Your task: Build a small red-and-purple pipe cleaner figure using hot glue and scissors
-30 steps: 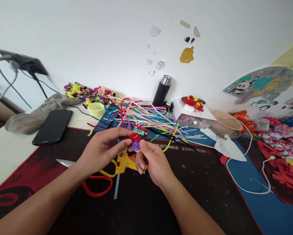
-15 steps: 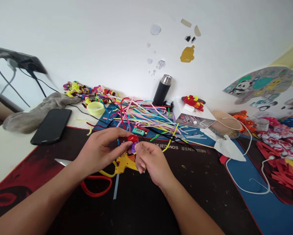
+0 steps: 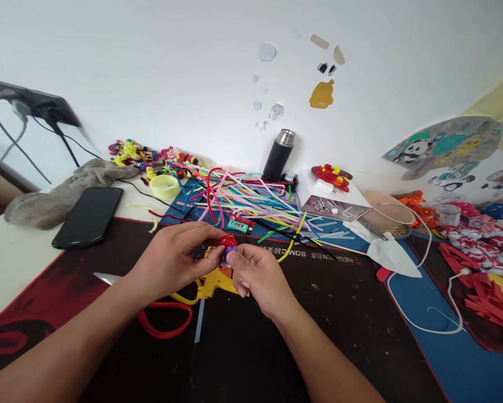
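the small red and purple fuzzy piece (image 3: 228, 246) sits pinched between the fingertips of the left hand (image 3: 171, 258) and right hand (image 3: 257, 274), just above the yellow glue gun (image 3: 212, 282) on the counter (image 3: 339, 313), red end up, purple end down.

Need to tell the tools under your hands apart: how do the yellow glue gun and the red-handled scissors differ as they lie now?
The yellow glue gun lies right beneath the hands, partly hidden by the right hand; the red-handled scissors lie nearer the viewer, partly under the left forearm. The gun is a solid yellow body; the scissors show open red loops. Both rest on the dark mat, and neither is held.
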Action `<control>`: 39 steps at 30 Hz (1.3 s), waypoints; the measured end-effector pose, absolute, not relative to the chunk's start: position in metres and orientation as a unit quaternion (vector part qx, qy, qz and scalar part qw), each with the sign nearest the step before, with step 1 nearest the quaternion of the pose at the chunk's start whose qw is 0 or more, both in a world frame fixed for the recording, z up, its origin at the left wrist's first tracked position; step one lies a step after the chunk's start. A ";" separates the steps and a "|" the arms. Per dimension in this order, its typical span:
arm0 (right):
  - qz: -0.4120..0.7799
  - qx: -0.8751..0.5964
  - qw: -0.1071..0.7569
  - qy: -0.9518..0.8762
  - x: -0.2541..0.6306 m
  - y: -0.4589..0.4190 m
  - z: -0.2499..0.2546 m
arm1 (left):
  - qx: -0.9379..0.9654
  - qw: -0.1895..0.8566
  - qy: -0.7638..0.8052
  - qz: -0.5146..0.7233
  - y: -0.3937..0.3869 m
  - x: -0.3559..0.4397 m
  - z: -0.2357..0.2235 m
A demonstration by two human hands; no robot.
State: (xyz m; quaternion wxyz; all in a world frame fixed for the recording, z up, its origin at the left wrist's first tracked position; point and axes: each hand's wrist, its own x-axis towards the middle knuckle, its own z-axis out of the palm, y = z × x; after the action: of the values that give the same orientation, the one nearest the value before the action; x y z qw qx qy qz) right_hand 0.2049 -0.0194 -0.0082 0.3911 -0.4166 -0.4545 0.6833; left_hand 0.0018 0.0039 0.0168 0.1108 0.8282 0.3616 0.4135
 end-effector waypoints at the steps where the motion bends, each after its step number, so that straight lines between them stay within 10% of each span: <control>1: 0.683 -0.416 0.390 -0.456 0.205 -0.019 -0.008 | 0.829 0.110 0.360 0.414 0.004 0.002 0.017; 17: 0.676 -0.416 0.395 -0.464 0.206 -0.019 -0.007 | 0.809 0.156 0.382 0.419 0.002 0.006 0.015; 28: 0.545 -0.496 0.395 -0.549 0.205 -0.023 -0.003 | 0.635 0.514 0.415 0.401 0.004 0.011 0.021; 39: 0.636 -0.428 0.400 -0.503 0.204 -0.023 -0.004 | 0.603 0.529 0.390 0.452 0.007 0.010 0.014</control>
State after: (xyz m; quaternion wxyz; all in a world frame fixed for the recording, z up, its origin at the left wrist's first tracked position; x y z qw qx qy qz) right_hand 0.2044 -0.0233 -0.0043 0.3996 -0.4278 -0.5032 0.6357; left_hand 0.0100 0.0070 0.0144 0.5293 0.6032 0.3896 0.4520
